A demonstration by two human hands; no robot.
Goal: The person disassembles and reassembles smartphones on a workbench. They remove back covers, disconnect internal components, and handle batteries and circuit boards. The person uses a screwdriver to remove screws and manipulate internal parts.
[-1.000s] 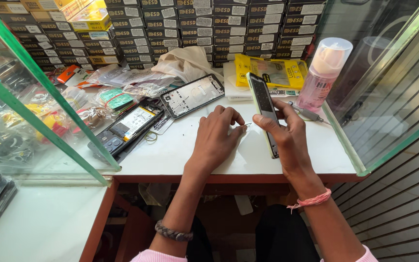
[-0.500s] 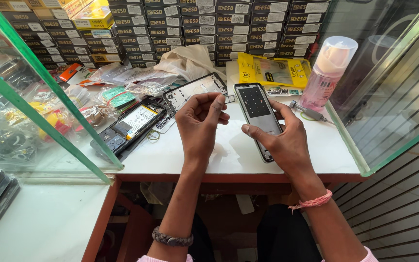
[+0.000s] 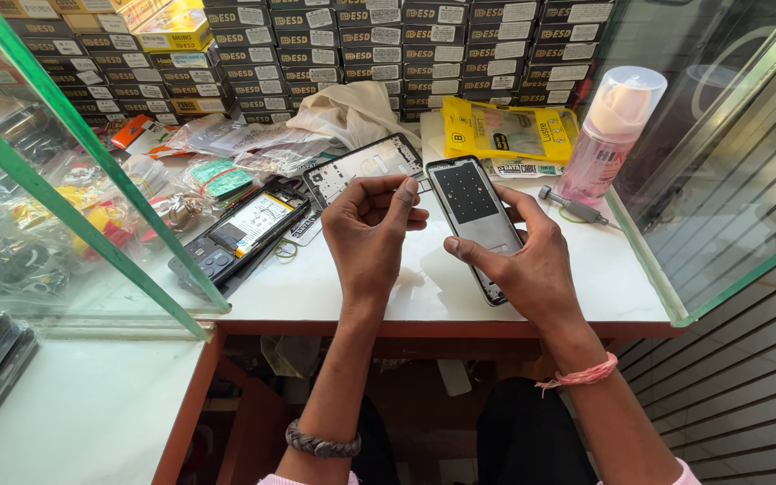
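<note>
Both hands are raised over the near middle of the white worktop (image 3: pixel 424 287). Gripped in the right hand (image 3: pixel 527 260) is a slim grey phone body (image 3: pixel 476 216), held by its near end with the thumb on its left edge and the fingers curled behind; the panel tilts up and away, and a dark patch with a grid of small dots shows on its far half. Just left of it, the left hand (image 3: pixel 370 224) is half curled, its thumb and forefinger pinched together close to the phone's far left corner; whether anything lies between the fingertips cannot be told.

Beyond the left hand a bare phone frame (image 3: pixel 363 167) lies flat on the worktop. Further left sits an opened dark phone (image 3: pixel 240 232), its innards and a pale label facing up. Clear plastic bags (image 3: pixel 253 144) holding small parts are strewn at the far left, one with a green piece inside.

Right of the phone body a small screwdriver (image 3: pixel 572 206) lies near a pink spray bottle (image 3: pixel 608 135) with a clear cap. A yellow packet (image 3: pixel 507 130) rests behind, and a crumpled cloth (image 3: pixel 352 112) lies beside it. Stacked small boxes (image 3: pixel 388 45) line the far wall. Green-edged glass panes (image 3: pixel 92 198) fence the worktop on both sides.
</note>
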